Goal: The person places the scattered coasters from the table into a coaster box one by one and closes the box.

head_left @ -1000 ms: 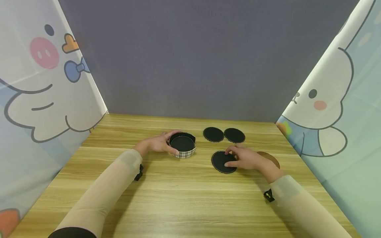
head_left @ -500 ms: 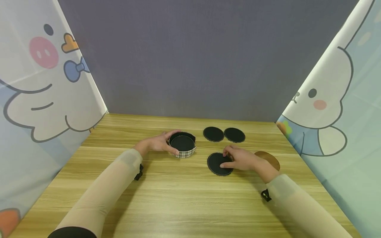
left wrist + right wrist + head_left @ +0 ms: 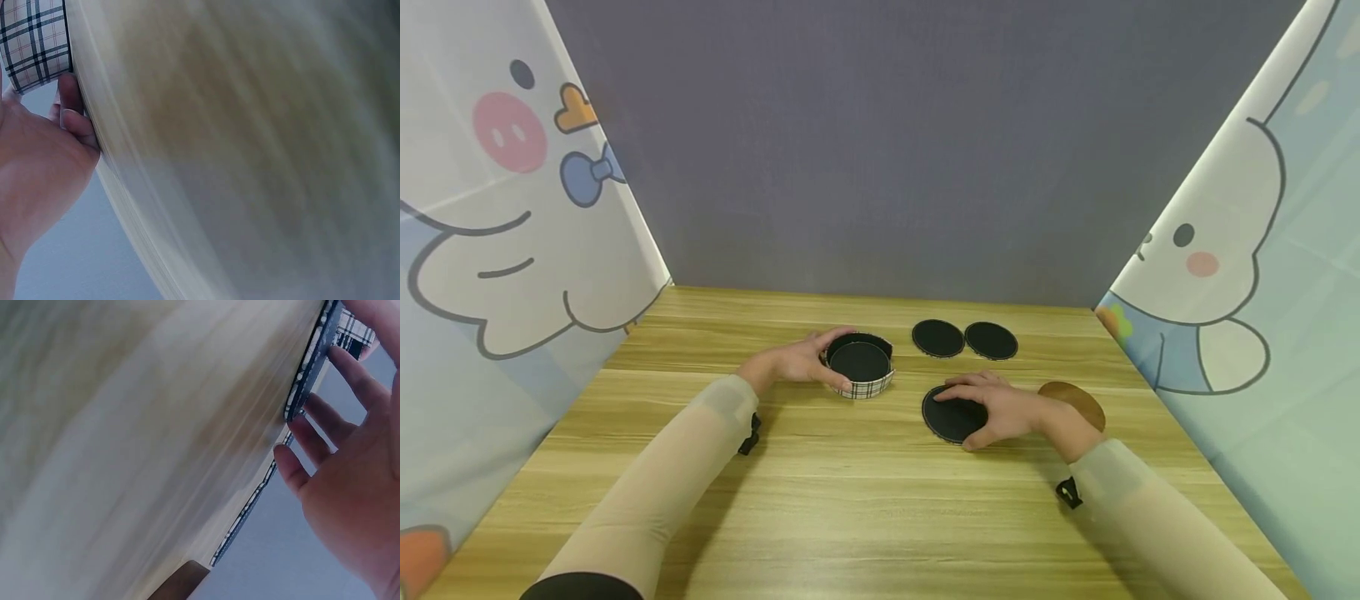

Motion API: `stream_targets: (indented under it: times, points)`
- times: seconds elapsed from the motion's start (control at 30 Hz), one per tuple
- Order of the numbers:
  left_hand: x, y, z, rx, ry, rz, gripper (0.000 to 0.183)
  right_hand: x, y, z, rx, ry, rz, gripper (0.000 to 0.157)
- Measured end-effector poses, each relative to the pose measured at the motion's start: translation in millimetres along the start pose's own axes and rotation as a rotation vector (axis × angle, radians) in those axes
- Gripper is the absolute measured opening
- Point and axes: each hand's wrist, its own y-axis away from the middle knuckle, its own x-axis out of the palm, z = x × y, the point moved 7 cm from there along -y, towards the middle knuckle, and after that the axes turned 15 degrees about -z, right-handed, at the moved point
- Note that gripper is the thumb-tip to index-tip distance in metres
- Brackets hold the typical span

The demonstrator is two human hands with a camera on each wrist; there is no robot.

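On the left of the table's middle stands a round coaster holder [image 3: 871, 389], plaid outside and black inside, with a black disc in it. My left hand [image 3: 805, 363] grips its left side, thumb at the near wall and a finger at the far rim; the left wrist view shows the plaid wall [image 3: 39, 47] above the fingers. A black round coaster [image 3: 951, 417] lies farther right. My right hand [image 3: 1011, 412] spreads over its right part, thumb by the near edge and fingers by the far edge. In the right wrist view the fingers touch or nearly touch the coaster's edge [image 3: 307, 369].
Two more black coasters [image 3: 937, 338] lie side by side behind, on the wooden table [image 3: 820, 517]. A brown round disc [image 3: 1078, 402] lies partly behind my right wrist. A grey panel [image 3: 880, 158] rises at the back, with cartoon-printed cloths [image 3: 1232, 208] at both sides.
My right hand slid the black coaster a little to the left and nearer, then loosened its pinch and spread its fingers across it. My left hand and the holder stay put.
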Motion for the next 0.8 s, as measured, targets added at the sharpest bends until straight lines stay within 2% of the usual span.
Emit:
stream_targets:
  times: [0.23, 0.43, 0.8]
  points:
    - [0.1, -0.9, 1.0, 0.006, -0.005, -0.004, 0.120, -1.6, -4, 2, -0.005, 0.041, -0.038, 0.080]
    - [0.2, -0.3, 1.4, 0.004, -0.008, -0.009, 0.119, -1.8, -6, 3, 0.024, 0.035, -0.070, 0.078]
    - [1.0, -0.9, 2.9, -0.008, 0.004, -0.008, 0.117, -17.4, -27, 6, 0.029, -0.023, -0.242, 0.079]
